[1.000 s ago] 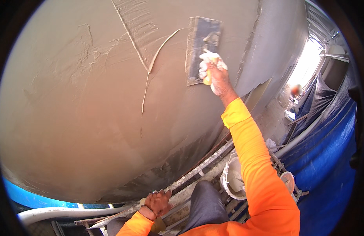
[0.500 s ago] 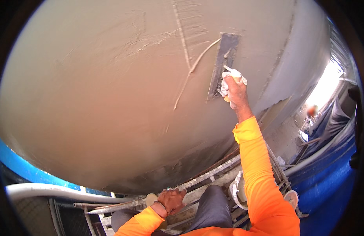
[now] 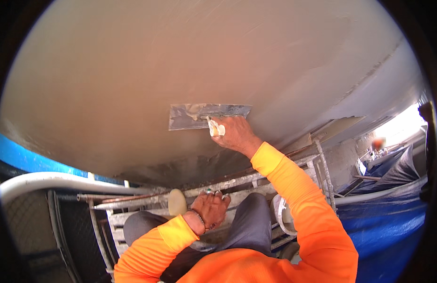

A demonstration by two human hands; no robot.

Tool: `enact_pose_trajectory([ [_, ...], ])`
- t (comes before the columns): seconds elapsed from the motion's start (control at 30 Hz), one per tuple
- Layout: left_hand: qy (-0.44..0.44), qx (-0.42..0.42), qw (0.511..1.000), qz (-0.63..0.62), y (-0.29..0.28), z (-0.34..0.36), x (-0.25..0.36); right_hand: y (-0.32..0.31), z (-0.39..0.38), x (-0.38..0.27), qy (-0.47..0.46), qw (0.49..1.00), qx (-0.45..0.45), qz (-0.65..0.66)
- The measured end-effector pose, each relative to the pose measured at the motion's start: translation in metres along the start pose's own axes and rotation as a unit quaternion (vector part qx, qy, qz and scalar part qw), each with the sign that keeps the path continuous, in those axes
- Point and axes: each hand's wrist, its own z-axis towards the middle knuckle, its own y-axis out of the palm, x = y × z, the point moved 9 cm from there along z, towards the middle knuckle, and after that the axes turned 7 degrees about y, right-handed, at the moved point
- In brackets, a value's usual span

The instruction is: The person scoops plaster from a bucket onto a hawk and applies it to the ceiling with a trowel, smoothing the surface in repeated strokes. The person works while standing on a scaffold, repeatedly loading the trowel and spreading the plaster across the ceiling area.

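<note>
My right hand [image 3: 235,134] is closed round the handle of a rectangular plastering trowel [image 3: 185,123]. The trowel lies roughly level, its long blade against the lower part of a wet grey-brown plastered wall [image 3: 110,94]. Smears of plaster cling to the blade's back and to the grip. Low in the middle, my left hand [image 3: 210,210] has its fingers curled over a metal scaffold rail [image 3: 247,180]; the fingertips are hidden. Just left of that hand is a pale, rounded object [image 3: 177,203] whose kind I cannot make out.
Below, a plaster-spattered bucket [image 3: 283,214] stands by my right knee. A thick pale pipe [image 3: 53,181] bends along the left. Blue sheeting [image 3: 379,236] hangs at the right, near an upright scaffold post [image 3: 325,174]. A recessed gap [image 3: 339,127] interrupts the wall's lower right.
The trowel has come down and left, turning from upright to level. Raised plaster ridges seen earlier no longer show. My view has tilted lower; my left hand stays at the rail.
</note>
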Motion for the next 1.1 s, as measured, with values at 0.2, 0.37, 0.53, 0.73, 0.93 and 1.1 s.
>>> enact_pose_trajectory([
  [0.2,0.004,-0.029,1.000,-0.001,0.002,-0.014,0.018,0.160,-0.023,0.035,-0.016,0.995,-0.086,-0.051],
  [0.37,0.003,0.007,1.000,0.006,-0.010,-0.037,0.025,0.280,-0.044,0.063,0.000,0.980,-0.187,-0.067],
  [0.53,-0.026,0.013,1.000,-0.003,-0.012,-0.052,0.022,0.388,-0.059,0.099,0.028,0.939,-0.319,-0.130],
  [0.73,-0.038,0.027,0.999,-0.016,-0.015,-0.060,0.016,0.412,-0.107,0.099,0.068,0.949,-0.293,-0.094],
  [0.93,-0.027,0.026,0.999,-0.011,-0.016,-0.059,0.014,0.383,-0.123,0.112,0.044,0.957,-0.271,-0.088],
  [1.1,-0.025,0.026,0.999,-0.021,-0.018,-0.056,0.016,0.375,-0.102,0.147,0.105,0.944,-0.290,-0.119],
])
